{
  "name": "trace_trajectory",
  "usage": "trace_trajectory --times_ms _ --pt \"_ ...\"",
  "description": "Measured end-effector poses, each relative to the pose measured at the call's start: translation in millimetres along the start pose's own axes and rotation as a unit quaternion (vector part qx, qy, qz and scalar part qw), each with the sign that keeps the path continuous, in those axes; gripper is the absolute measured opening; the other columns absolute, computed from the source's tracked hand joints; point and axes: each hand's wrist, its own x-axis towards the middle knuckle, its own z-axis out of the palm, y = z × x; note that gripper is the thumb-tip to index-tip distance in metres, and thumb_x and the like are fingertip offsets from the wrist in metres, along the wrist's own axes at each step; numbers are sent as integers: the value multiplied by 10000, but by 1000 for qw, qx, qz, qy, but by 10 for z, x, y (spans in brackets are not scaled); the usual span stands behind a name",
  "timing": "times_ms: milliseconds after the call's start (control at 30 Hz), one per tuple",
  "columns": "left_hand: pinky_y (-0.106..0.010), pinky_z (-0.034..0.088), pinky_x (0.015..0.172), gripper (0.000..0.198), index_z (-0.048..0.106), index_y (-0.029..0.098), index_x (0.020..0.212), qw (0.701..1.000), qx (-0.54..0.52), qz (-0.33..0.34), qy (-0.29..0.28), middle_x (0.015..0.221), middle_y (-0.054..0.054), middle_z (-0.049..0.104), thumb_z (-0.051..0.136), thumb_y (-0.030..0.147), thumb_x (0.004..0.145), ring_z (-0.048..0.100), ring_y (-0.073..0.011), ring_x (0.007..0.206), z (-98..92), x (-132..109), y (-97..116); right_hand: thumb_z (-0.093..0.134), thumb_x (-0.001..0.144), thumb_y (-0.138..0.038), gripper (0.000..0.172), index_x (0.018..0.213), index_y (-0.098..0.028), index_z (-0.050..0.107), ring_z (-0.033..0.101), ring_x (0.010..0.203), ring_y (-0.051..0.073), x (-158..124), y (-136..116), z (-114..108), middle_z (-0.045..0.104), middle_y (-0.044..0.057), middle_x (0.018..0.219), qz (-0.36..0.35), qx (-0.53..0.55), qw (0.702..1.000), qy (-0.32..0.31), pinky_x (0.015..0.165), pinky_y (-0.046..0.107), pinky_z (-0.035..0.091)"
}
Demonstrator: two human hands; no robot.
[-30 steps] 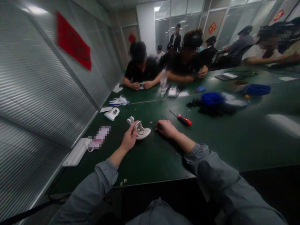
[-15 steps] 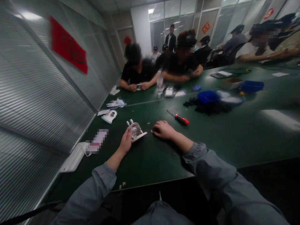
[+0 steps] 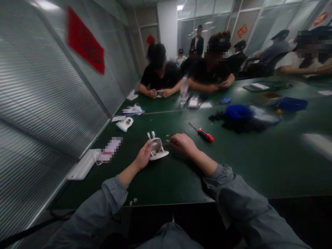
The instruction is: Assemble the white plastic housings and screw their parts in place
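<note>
My left hand (image 3: 144, 155) is closed on the side of a white plastic housing (image 3: 157, 149), tilted so its hollow inside faces me. Two small prongs stick up from its far edge. To the right, my right hand (image 3: 183, 143) has its fingers pinched together around a small, pale, thin piece (image 3: 168, 140) whose kind I cannot make out. The piece is apart from the housing. Beyond my right hand lies a screwdriver (image 3: 204, 134) with a red and black handle, its shaft pointing away to the left.
Left of my hands lie a white plastic part (image 3: 125, 123), gloves (image 3: 133, 109), and a white pouch-like item (image 3: 84, 166) by the glass partition. Blue bins (image 3: 238, 111) with dark pieces around them stand at right. A bottle (image 3: 184, 91) is near two seated co-workers across the table (image 3: 166, 186).
My right hand has lifted slightly with the small pale piece in its fingers. The housing has turned a little in my left hand. The whole view has shifted slightly.
</note>
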Motion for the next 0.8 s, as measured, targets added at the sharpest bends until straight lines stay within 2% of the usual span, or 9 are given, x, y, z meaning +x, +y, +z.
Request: trace_trajectory --times_ms 67,133,300,467,700,800 --pt "-469 462 1077 486 534 201 1341 1000 -6 10 -3 1314 -112 639 406 514 992 605 -266 1225 4 0 -14 489 1001 -335 232 1077 -203 663 627 985 217 -18 -63 -18 689 106 1084 2 15 999 48 865 346 453" --pt "-463 448 1092 473 542 208 1338 1000 -4 26 -14 1296 -98 649 413 504 992 608 -260 1216 7 5 -9 483 1003 -341 248 1094 -217 678 633 993 224 -37 -121 -13 692 108 1076 -5 36 997 68 868 359 485" --pt "-437 426 1118 433 569 246 1326 997 31 66 -3 1299 -56 652 410 475 996 602 -245 1225 18 1 87 523 985 -357 222 1050 -258 711 661 893 213 -46 -230 54 692 93 987 -52 114 990 59 783 352 553" --pt "-416 498 1037 382 587 266 1310 993 52 102 -9 1258 -50 682 436 417 992 646 -234 1163 36 -45 157 561 970 -361 202 1022 -257 726 662 830 191 -32 -292 63 677 80 936 -70 162 983 56 717 314 565" --pt "-424 456 1074 393 542 272 1349 991 62 110 -38 1303 -59 649 382 396 1012 620 -226 1198 116 -112 159 534 982 -397 277 1010 -235 758 641 675 167 -23 -294 -22 702 72 786 -107 66 992 -4 614 275 492" --pt "-429 447 1081 392 538 263 1347 990 58 117 -53 1304 -68 642 369 384 1014 609 -230 1206 157 -130 195 523 992 -381 287 1024 -218 757 649 639 152 -23 -304 -53 727 67 764 -129 38 991 -9 600 248 462"
